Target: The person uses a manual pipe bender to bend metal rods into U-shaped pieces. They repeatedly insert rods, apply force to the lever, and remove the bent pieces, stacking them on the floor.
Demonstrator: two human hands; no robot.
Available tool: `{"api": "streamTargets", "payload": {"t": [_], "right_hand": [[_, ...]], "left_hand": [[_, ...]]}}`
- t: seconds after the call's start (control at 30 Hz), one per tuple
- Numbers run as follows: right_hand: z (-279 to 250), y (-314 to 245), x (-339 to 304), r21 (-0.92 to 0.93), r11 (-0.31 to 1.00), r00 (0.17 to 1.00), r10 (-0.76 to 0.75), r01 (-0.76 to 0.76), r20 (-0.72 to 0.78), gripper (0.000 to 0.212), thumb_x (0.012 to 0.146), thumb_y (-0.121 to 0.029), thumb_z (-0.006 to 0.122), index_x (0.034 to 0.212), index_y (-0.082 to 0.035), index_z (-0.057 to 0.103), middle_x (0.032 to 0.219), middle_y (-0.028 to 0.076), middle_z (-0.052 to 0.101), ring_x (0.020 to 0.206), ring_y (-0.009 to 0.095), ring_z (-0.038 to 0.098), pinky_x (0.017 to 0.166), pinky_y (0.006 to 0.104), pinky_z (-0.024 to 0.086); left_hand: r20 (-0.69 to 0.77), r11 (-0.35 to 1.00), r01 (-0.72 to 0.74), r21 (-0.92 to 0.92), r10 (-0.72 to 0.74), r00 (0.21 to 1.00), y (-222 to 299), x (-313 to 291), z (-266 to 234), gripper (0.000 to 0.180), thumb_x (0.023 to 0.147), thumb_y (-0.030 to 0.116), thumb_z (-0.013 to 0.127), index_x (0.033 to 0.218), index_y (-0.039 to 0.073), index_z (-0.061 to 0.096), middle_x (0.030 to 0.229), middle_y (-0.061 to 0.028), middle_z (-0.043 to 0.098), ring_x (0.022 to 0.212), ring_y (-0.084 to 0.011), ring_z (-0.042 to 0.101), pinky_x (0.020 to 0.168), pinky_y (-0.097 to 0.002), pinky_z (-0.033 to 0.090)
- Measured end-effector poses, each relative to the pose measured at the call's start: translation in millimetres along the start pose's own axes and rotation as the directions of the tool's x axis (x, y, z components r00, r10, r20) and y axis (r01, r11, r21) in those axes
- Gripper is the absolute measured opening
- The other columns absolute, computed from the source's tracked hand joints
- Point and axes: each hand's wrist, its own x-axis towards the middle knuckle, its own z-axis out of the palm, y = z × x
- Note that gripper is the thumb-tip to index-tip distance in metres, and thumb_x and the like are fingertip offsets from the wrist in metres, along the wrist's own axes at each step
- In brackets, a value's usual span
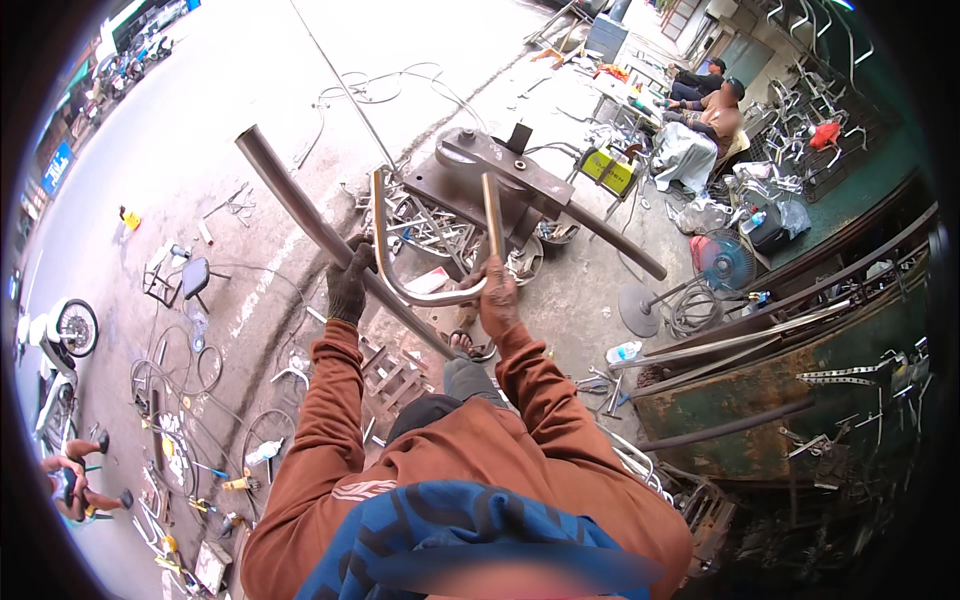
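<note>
left hand (pixel 349 285) gloved, fist closed | right hand (pixel 497 297) closed | arms raised forward

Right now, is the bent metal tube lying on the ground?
No, both hands, left and right, hold the bent tube up above the ground.

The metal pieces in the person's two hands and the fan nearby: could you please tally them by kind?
Straight metal pipe, gripped by the left hand: 1
Bent U-shaped metal tube, gripped by the right hand: 1
Standing fan on the floor at the right: 1
Total: 3
</note>
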Motion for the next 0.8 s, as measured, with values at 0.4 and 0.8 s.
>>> {"api": "streamTargets", "payload": {"t": [0.4,0.8], "right_hand": [[7.4,18.6,85.1,0.011,0.988,0.984,0.153,-0.153,-0.092,0.045,0.1,-0.049,0.038,0.089,-0.006,0.046,0.064,0.011,0.061,0.044,0.016,0.056,0.039,0.0263,0.046],[70.8,8.2,144.8,-0.027,0.986,0.925,0.146,-0.165,-0.35,0.045,0.1,-0.048,0.04,0.096,-0.003,0.043,0.08,0.016,0.066,0.046,0.012,0.048,0.039,0.0265,0.043]], "left_hand": [[0.212,0.995,0.075,-0.069,-0.059,0.976,-5.8,66.7,50.6,0.052,0.092,0.024,0.062,0.135,-0.001,0.044,0.114,-0.0193,0.065,0.07,-0.0131,0.063,0.059,-0.0247,0.053],[0.12,0.987,0.163,0.008,-0.163,0.979,59.1,123.7,71.3,0.049,0.088,0.021,0.066,0.128,-0.003,0.05,0.077,-0.0043,0.059,0.063,-0.0118,0.056,0.055,-0.0245,0.048]]}}
